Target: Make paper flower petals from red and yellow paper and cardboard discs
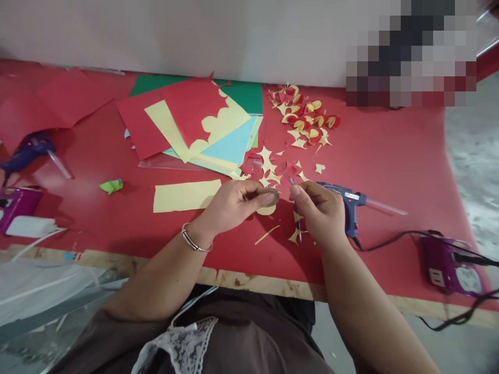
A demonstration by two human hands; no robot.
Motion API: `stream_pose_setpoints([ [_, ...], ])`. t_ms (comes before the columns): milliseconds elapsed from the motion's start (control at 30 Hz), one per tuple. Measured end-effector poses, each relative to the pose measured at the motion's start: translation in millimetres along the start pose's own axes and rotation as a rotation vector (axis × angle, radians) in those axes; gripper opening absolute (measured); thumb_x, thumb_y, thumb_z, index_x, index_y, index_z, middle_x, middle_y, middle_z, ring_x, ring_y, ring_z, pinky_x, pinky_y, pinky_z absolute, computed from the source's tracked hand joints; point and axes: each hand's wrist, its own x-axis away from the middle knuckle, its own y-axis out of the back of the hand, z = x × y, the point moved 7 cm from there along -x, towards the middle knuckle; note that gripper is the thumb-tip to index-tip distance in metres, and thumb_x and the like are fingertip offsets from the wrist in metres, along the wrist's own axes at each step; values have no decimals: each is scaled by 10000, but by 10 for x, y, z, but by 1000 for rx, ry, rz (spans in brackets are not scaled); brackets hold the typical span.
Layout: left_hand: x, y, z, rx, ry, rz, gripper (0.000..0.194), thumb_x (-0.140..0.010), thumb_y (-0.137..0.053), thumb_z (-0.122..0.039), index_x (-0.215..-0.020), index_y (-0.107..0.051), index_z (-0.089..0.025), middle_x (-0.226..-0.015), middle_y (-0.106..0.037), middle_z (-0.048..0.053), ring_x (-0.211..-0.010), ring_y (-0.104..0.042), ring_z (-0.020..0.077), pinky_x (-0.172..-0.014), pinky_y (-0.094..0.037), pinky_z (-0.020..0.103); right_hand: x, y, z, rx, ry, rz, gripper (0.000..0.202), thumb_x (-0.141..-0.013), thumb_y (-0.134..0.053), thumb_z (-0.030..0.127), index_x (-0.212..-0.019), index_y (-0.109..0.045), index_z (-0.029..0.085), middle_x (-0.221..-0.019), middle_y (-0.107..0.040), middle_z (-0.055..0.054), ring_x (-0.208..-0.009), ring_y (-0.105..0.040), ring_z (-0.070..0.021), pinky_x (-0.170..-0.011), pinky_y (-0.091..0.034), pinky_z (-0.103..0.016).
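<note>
My left hand (pixel 237 205) pinches a round grey-brown disc (pixel 271 197) between thumb and fingers, just above a pale yellow paper circle (pixel 267 210). To the right, my right hand (pixel 322 210) is closed on a thin, clear-looking stick (pixel 289 177) that slants up and left from its fingertips. Its exact kind is too small to tell. A blue pen (pixel 298 224) lies below the right fingers among yellow paper scraps. Partly hidden behind the right hand, a blue glue gun (pixel 351 208) has a clear glue stick (pixel 385 207) poking out of its rear.
Red, yellow, blue and green paper sheets (pixel 195 119) overlap at the back. Red-and-yellow paper pieces (pixel 312 117) and cut scraps (pixel 267 161) lie right of them. Another glue gun (pixel 33 148) rests at left. Purple power strips (pixel 452 265) flank the red table (pixel 241 254), with a cable nearby.
</note>
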Motion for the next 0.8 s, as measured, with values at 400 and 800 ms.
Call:
stream_pose_setpoints([
  [400, 49, 89, -40, -419, -52, 128, 468, -1077, -572, -509, -785, -765, -198, -763, -727, 28, -666, -625, 158, -636, -385, 283, -9, -33, 10, 84, 98, -18, 615, -964, -606, 742, -654, -466, 230, -589, -356, 50, -584, -337, -120, -586, -271, -315],
  [800, 215, 675, -24, -862, 225, -44, 395, -933, -709, -355, -588, -568, -222, -570, -579, 12, -528, -472, 166, -544, -243, 334, -18, -163, -102, 390, 47, 142, 493, -947, -638, 623, -692, -465, 238, -599, -500, 14, -569, -444, -145, -586, -280, -306],
])
